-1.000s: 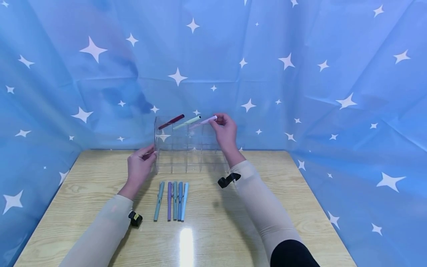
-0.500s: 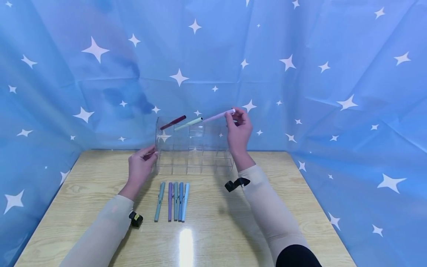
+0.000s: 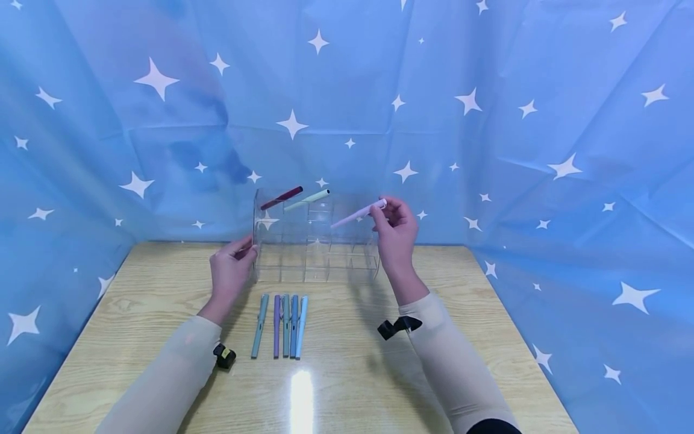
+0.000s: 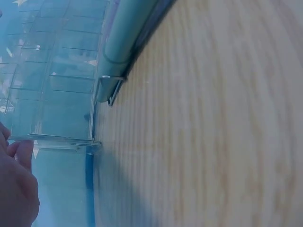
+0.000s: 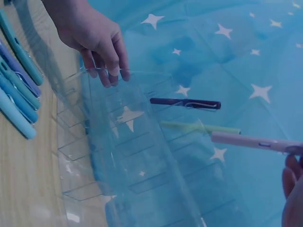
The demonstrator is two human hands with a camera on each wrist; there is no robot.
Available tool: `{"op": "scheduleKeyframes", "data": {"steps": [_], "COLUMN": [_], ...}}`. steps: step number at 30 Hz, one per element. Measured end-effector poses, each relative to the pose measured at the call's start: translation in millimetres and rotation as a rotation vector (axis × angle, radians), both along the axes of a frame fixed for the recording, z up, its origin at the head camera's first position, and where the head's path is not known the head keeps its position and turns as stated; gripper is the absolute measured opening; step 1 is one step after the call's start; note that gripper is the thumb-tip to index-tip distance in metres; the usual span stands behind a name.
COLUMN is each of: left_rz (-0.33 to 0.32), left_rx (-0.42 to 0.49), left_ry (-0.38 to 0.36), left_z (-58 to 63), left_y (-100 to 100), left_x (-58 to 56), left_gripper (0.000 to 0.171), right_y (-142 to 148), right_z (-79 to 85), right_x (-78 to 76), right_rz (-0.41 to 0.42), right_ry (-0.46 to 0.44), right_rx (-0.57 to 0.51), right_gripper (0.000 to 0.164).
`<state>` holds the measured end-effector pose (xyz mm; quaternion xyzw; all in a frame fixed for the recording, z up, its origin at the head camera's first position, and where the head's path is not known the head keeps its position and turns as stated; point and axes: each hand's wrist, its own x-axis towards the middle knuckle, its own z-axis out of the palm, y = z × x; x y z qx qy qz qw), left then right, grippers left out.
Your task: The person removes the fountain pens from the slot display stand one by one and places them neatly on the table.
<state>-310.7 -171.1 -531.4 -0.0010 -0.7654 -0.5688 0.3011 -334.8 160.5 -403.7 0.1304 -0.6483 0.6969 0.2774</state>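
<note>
Lilac pen [image 3: 359, 213] is the one in play: R hand [image 3: 397, 238] has it pinched near its clip end, held at a slant w/ the free end dipping toward the rack's [image 3: 294, 253] upper right part. Can't tell from my end if it touches the rack; no slot clearly holds it, so I'd count it as not yet placed. L hand [image 3: 230, 274] has its fingers gripping the rack's left side, prob. to steady it.

Progress, as best I can judge: part done. Top of rack has 2 pens: red pen [image 3: 282, 198] in what looks like the 1st col. from the rack's left side, green pen [image 3: 307, 199] in the 2nd, both leaning w/ their ends up past the rack's top edge. That's all I can make out in there, tho clear plastic is hard to read.

Outstanding: 5 on the table [image 3: 477, 337], in front of the rack's left half. Teal pen [image 3: 259, 327] a bit apart, then purple pen [image 3: 276, 328], second teal pen [image 3: 285, 325], blue pen [image 3: 294, 328] and pale blue pen [image 3: 302, 325] close together. Tally: 2 in, 1 in hand, 5 out; I'd say under half. Starry backdrop [image 3: 515, 199] behind the rack.
</note>
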Motion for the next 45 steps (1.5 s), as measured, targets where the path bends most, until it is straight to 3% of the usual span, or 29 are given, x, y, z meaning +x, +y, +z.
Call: {"op": "scheduleKeyframes", "data": {"steps": [9,20,28,45], "left_rz": [0.022,0.021,0.015,0.009], "left_rx": [0.002,0.031,0.029,-0.001], "left_ry": [0.029,0.037,0.026,0.025], "left_z": [-2.1,-0.6,-1.3,0.8], "left_y": [0.8,1.5,1.0,0.3], "left_x": [-0.7,0.5,-0.1,0.0], "left_gripper": [0.031,0.031,0.031,0.029], "right_y": [9.8,9.6,-1.1,-23.4], "right_z": [-12.7,-40.4,-66.7,-109.8], "right_x": [24.6,44.7,55.3,72.9], "right_rz": [0.147,0.315,0.416,0.504], "right_ry": [-0.109,-0.308,-0.386,-0.543], "right_rx": [0.029,0.261,0.33,0.423], "right_gripper": [0.024,0.028,0.029,0.032]}}
